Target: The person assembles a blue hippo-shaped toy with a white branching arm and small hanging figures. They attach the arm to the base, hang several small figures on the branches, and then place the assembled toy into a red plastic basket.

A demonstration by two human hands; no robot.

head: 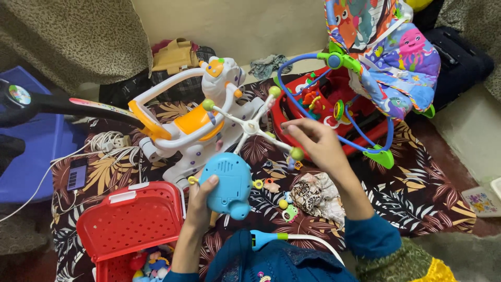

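Your left hand (201,201) is wrapped around the rounded, smooth blue plastic motor box (225,184) of a baby mobile, thumb pressed on its face just below a patch of small speaker holes, holding it up over the leaf-printed cloth (417,193). From the box's top a white hub spreads thin arms (251,125) tipped with pale green balls. Your right hand (315,143) pinches at one of those arms near its green ball, fingers curled together. Just below the box lie small loose rattles (286,208) and a crumpled patterned rag (315,194). A blue and white curved tube (282,238) rests near your lap. To your left stands an open red plastic basket (130,222) with perforated walls, small toys inside. Behind the mobile sits a glossy white and orange rocking horse (198,120), and to the right a baby bouncer (383,62) with a bright sea-creature fabric seat and blue wire frame.
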